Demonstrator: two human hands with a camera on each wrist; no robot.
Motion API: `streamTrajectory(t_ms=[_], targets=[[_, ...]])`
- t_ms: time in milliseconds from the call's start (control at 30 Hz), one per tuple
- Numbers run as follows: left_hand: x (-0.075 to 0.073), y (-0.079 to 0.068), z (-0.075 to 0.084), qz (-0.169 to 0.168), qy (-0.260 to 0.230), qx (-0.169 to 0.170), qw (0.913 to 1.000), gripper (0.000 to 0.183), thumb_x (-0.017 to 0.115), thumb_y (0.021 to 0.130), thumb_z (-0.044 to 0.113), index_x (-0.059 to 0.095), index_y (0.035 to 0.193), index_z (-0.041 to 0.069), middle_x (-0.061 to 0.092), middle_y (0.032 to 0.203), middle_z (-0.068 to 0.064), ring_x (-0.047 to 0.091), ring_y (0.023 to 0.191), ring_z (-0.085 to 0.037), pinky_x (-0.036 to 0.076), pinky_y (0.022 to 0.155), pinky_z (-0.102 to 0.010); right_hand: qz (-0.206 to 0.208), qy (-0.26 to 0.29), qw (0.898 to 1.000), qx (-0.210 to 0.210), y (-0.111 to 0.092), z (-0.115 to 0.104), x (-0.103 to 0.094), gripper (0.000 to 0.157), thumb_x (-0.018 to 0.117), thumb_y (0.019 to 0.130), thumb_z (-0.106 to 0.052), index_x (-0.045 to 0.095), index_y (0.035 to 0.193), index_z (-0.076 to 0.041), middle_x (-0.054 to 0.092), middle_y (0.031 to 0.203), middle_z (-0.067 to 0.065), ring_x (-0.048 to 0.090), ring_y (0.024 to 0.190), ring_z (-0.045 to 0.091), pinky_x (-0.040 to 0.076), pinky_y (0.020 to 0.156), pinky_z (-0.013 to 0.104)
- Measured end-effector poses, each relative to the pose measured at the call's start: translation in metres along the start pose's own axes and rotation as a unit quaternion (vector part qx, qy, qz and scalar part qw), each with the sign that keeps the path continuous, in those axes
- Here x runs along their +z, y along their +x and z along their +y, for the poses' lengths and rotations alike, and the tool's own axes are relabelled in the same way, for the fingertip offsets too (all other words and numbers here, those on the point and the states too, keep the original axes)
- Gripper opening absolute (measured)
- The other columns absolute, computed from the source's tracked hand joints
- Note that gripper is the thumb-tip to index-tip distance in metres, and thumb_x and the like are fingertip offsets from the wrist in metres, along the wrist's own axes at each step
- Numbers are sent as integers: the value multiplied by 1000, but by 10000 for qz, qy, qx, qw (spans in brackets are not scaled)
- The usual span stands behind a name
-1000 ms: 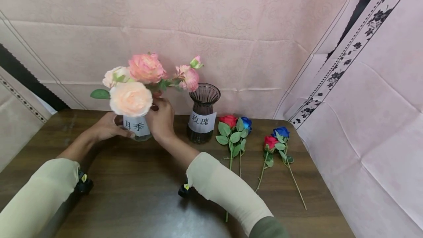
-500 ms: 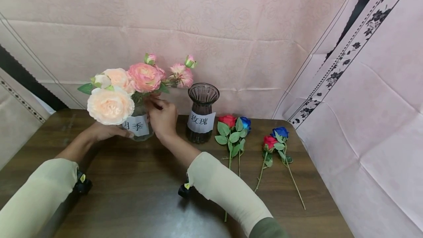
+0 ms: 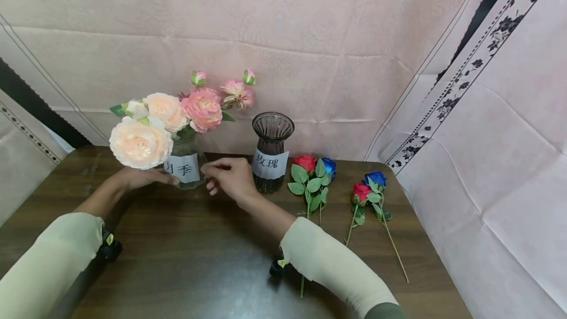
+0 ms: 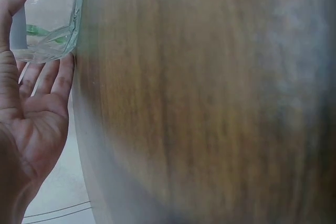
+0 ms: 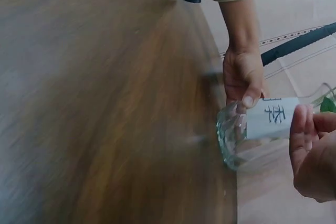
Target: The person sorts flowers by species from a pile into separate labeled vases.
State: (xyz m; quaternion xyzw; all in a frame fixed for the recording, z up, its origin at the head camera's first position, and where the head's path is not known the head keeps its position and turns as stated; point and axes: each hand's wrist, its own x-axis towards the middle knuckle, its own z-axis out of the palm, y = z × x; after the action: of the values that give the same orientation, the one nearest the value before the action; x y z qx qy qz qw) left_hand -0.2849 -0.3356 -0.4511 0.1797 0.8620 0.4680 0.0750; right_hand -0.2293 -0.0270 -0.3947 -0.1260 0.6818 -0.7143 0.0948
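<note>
A clear glass vase [image 3: 187, 151] with a white paper label stands at the left of the table, holding peach flowers [image 3: 141, 143] and pink flowers [image 3: 203, 109]. My left hand [image 3: 137, 177] grips its lower left side, thumb on the front and fingers behind, as the left wrist view shows along the hand [image 4: 39, 121]. Beside the vase's right side is my right hand [image 3: 232, 179], fingers loosely bent and holding nothing. In the right wrist view the right hand's fingertips [image 5: 299, 124] overlap the label's edge. The flower stems are mostly hidden behind the label.
A dark smoky glass vase [image 3: 271, 154], also labelled, stands right of my right hand. Red roses [image 3: 305, 163] and blue roses [image 3: 375, 178] with long stems lie on the right of the wooden table [image 3: 186, 270]. A pink cloth [image 3: 310, 23] hangs behind.
The peach flowers have shifted left and down, and the pink ones slightly left. My right hand has let go near the vase's mouth and come down its right side. My left hand keeps its hold.
</note>
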Motion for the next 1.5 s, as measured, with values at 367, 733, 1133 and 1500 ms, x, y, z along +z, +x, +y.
streamTrajectory(t_ms=[367,733,1133,1500], targets=[[3,-9,4,56,104,-397,9991,93,84,99,16,29,171,-2,48,167,-35,44,156,-63,37,127,-77,-578,-138,9956,730,-18,1,-40,18,76,106,-3,82,116,10,81,99,26,77,66,13,68,63,29],[2,-18,13,356,-35,-665,9971,102,84,100,19,19,176,1,35,177,-32,33,164,-56,30,132,-78,-702,-347,9937,805,-39,-8,-83,20,77,105,-5,82,119,7,82,103,28,81,73,14,72,74,35],[7,-35,24,1682,-490,-85,9845,102,85,101,13,23,177,41,36,176,4,36,152,1,31,130,-33,-436,-251,9955,802,-56,-18,-130,25,74,105,0,76,125,15,82,96,20,81,73,15,71,70,33],[18,-55,40,2321,-30,-489,9714,106,85,103,33,13,181,37,29,185,-15,32,165,-22,26,140,-60,69,-458,9951,868,-67,-27,-181,27,69,112,-8,76,130,11,84,95,8,83,78,16,72,77,36]])
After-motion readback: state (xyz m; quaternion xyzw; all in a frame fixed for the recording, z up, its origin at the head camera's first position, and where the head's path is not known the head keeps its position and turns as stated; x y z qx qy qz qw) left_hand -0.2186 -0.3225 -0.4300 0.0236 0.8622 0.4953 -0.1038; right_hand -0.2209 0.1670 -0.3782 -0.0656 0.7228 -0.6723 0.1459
